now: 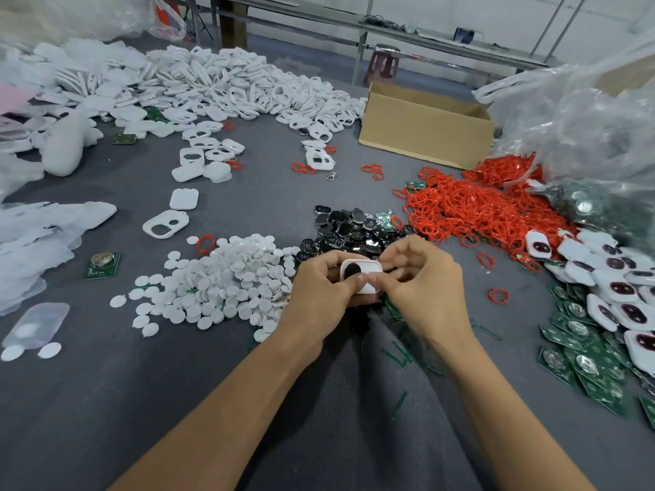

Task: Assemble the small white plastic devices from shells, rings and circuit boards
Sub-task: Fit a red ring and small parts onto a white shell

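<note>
Both hands hold one small white shell (368, 269) with a dark oval opening and a red ring showing inside it. My left hand (319, 292) grips its left side, thumb on top. My right hand (421, 281) pinches its right edge, thumb pressed on the shell's face. Around them lie a pile of white round discs (227, 281), a pile of black shiny inserts (347, 228), a heap of red rings (471, 207), green circuit boards (581, 352) and a large heap of white shells (227, 83) at the back.
A cardboard box (425, 129) stands at the back right beside crumpled plastic bags (581, 115). Partly assembled white devices (609, 278) lie at the right edge. A lone circuit board (102, 265) and loose shells (166, 225) lie on the grey table (106, 384) to the left.
</note>
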Demonstrator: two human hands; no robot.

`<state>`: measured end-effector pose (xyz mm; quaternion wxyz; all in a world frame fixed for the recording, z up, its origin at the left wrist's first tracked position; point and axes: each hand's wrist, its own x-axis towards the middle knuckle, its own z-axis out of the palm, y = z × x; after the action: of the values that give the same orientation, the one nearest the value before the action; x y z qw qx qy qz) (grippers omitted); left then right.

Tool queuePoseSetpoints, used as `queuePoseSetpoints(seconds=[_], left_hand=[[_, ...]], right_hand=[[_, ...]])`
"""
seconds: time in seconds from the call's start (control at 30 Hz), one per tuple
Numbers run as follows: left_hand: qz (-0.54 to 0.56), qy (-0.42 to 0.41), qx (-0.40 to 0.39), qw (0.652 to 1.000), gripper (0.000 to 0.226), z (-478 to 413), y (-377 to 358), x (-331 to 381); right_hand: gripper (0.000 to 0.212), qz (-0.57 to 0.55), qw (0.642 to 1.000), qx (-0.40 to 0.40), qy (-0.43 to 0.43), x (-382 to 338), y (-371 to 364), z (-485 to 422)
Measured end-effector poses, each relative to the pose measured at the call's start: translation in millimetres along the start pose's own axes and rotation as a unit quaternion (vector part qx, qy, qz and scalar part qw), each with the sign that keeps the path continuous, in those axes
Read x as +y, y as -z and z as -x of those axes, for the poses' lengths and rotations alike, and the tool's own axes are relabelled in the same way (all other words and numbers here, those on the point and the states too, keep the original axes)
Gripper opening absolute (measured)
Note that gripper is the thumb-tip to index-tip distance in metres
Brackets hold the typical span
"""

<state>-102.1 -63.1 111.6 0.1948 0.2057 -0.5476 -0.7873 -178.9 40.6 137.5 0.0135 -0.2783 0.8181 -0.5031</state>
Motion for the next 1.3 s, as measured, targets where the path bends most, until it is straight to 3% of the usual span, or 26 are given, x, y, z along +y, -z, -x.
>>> queuePoseSetpoints(seconds=[0.2,0.43,0.6,0.73,1.1,1.3], left_hand=[[0.002,0.001,0.015,1.0,0.017,1,-2,1],[0.015,0.013,-0.031,0.999,0.018,3,-1,0],[-0.026,-0.017,-0.073,0.997,0.052,7,-3,4],[0.002,-0.032,-0.076,0.997,0.051,9,-3,7],[0.031,-0.007,-0.077,0.997,0.036,5,1,5],[0.039,0.02,-0.048,0.998,0.036,3,-1,4]], right_hand=[[0.028,-0.141,0.983,-0.095,-0.072,-2,5,2],[0.022,-0.156,0.98,-0.077,-0.096,0,8,-1],[0.022,-0.222,0.966,-0.059,-0.121,3,14,-6],[0.022,-0.269,0.952,-0.066,-0.133,5,17,-9],[0.013,-0.261,0.951,-0.105,-0.132,12,19,-6],[0.009,-0.191,0.979,-0.029,-0.066,4,19,-20]])
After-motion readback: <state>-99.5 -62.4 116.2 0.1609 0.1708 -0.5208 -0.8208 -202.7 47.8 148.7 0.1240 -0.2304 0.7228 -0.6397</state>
